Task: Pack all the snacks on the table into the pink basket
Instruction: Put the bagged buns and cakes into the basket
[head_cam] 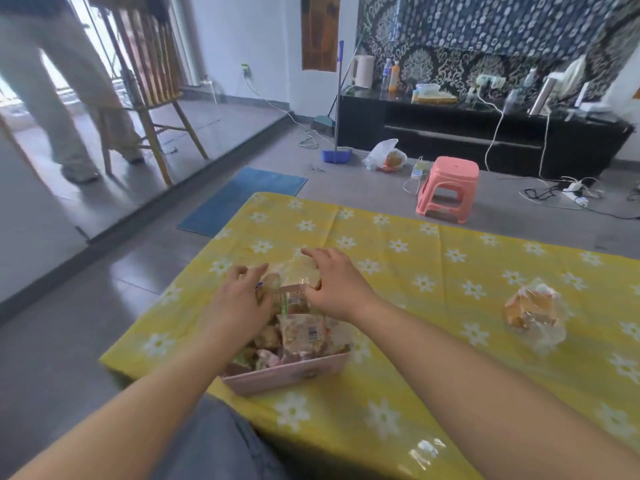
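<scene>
The pink basket (287, 374) sits on the yellow flowered table (433, 306) near its front left edge, filled with several wrapped snacks (304, 336). My left hand (239, 299) and my right hand (334, 284) both grip a clear bag of bread (294, 273) at the basket's far end, one hand on each side. Another clear bag of bread (531, 310) lies alone on the table at the right, apart from both hands.
A pink stool (448, 188) stands on the floor beyond the table. A blue mat (242, 199) lies past the far left corner. A person's legs (65, 98) and a wooden chair (156, 98) are at the back left. A black cabinet (485, 133) lines the wall.
</scene>
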Motion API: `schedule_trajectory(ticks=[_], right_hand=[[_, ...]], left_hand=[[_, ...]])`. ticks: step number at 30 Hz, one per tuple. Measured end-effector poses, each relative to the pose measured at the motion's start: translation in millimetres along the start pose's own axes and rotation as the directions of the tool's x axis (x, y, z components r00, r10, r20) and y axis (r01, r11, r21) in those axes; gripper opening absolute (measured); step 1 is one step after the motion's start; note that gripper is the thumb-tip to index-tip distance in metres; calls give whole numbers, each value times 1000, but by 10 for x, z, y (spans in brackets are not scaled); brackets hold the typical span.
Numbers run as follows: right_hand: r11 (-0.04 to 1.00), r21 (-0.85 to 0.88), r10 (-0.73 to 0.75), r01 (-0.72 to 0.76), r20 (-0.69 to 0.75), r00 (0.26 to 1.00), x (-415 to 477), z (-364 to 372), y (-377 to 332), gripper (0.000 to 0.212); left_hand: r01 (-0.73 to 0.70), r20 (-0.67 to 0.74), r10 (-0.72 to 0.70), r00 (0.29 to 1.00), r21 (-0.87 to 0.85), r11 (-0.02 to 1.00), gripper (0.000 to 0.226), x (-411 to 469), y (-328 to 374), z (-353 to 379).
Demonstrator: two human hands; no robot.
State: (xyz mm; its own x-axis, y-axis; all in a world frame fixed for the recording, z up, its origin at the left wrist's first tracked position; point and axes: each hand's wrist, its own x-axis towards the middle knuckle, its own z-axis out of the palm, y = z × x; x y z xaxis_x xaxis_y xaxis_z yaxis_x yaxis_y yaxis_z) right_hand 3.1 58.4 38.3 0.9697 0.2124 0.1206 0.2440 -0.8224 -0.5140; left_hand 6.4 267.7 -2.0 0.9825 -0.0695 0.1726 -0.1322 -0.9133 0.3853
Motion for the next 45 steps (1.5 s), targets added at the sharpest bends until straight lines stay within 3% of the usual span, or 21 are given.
schedule_trajectory(ticks=[2,4,7,10,12,14,17,20,22,24,27,31,35,39,45], right_hand=[[993,-10,-113,114,31,993,71,111,-145,69],[956,-143,-242,255,103,965,126,221,-220,74],[913,-338,-147,227,247,958,179,363,-219,90],[978,-200,0,52,249,969,187,398,-138,90],[992,-123,15,7,179,984,189,364,-79,85],[997,-76,21,-13,114,993,197,302,-33,79],[994,-77,-67,75,93,993,251,198,-24,70],[953,-167,-216,253,213,953,310,151,-58,68],[903,-329,-190,278,275,943,320,185,-93,78],[908,-396,-47,139,233,971,329,226,-103,92],[979,-199,94,-47,237,967,373,232,-92,84],[999,-38,25,-14,311,950,410,137,-38,63],[978,-186,-26,97,351,936,407,182,-10,69],[969,-241,39,57,378,925,382,348,20,66],[930,-343,10,132,384,923,399,544,43,57]], left_hand=[[9,5,-9,1000,21,1000,59,-64,-143,3],[-47,155,33,987,88,995,67,-96,-253,41],[-210,392,118,912,200,957,88,-125,-371,66],[-354,370,262,891,207,912,93,-69,-464,22],[-441,400,330,855,225,869,87,-10,-503,0],[-437,387,329,861,232,869,81,10,-476,29],[-293,208,237,949,302,907,76,-43,-345,97],[-230,120,201,972,337,913,75,-77,-320,126],[-227,163,180,970,343,912,87,-73,-364,135],[-205,201,149,968,296,933,100,-68,-393,142],[-261,211,217,953,206,943,101,-84,-401,209],[-430,307,348,886,260,865,88,-15,-540,193],[-433,385,322,865,248,867,94,60,-644,99],[-275,270,259,927,20,961,92,60,-432,185],[-354,256,293,921,239,904,94,29,-341,440]])
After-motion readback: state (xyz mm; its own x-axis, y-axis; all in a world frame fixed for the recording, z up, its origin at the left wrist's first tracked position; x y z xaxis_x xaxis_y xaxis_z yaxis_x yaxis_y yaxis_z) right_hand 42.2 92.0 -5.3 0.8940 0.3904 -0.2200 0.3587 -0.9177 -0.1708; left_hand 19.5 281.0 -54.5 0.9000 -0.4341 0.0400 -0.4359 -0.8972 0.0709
